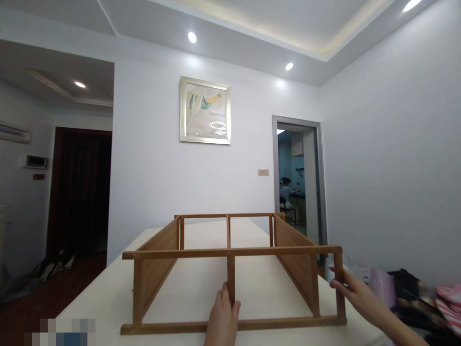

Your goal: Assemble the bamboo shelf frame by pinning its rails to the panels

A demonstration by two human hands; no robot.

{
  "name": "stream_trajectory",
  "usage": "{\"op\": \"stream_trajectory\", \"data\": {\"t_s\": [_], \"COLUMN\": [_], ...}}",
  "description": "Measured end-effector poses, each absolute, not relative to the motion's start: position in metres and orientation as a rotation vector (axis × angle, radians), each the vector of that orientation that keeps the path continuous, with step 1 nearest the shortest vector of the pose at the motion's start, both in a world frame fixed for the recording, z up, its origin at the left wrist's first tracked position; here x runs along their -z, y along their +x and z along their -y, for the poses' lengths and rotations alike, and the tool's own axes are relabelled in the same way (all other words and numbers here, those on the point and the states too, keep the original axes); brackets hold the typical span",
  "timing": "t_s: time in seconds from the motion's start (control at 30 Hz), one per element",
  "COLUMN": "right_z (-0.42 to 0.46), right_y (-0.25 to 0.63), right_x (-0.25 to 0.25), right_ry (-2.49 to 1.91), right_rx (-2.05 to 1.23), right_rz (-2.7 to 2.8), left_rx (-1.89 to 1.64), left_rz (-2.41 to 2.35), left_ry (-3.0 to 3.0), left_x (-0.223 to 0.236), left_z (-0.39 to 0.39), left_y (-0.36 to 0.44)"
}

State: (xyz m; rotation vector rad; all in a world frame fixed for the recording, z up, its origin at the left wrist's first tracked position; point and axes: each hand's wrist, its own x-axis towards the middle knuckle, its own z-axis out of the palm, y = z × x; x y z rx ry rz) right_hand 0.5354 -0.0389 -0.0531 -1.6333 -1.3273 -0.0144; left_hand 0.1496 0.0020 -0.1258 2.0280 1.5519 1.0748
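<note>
A bamboo-coloured wooden rack frame (230,251) lies on a cream-covered table (108,293), its near side facing me with a top rail, a bottom rail and a middle post. My left hand (223,317) is wrapped round the lower part of that middle post. My right hand (351,284) grips the frame's right end post from the outside, fingers curled on it. Two slatted side panels run away from me to the far rail.
To the right of the frame lie a pale pink container (382,283), dark cloth (414,293) and a red-striped item (448,295). A doorway (298,182) at the back right shows a seated person. A dark door (81,192) stands at left, clutter on the floor below.
</note>
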Motion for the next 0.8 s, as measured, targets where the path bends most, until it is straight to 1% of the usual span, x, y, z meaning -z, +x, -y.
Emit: {"op": "stream_trajectory", "data": {"t_s": [0.07,0.1,0.47,0.8], "right_z": [0.030,0.027,0.020,0.000], "right_y": [0.538,0.538,0.502,0.487], "right_x": [0.057,0.058,0.055,0.074], "right_ry": [-1.586,-1.573,-1.670,-1.677], "right_rx": [-0.201,-0.259,-0.283,-0.205], "right_rz": [1.416,1.427,1.336,1.334], "left_rx": [-1.073,-1.067,-1.071,-1.071], "left_rz": [-1.598,-1.614,-1.717,-1.797], "left_ry": [2.025,2.024,1.996,1.980], "left_x": [0.126,0.126,0.123,0.122], "left_z": [0.000,0.001,0.007,0.007], "left_y": [0.151,0.151,0.132,0.118]}}
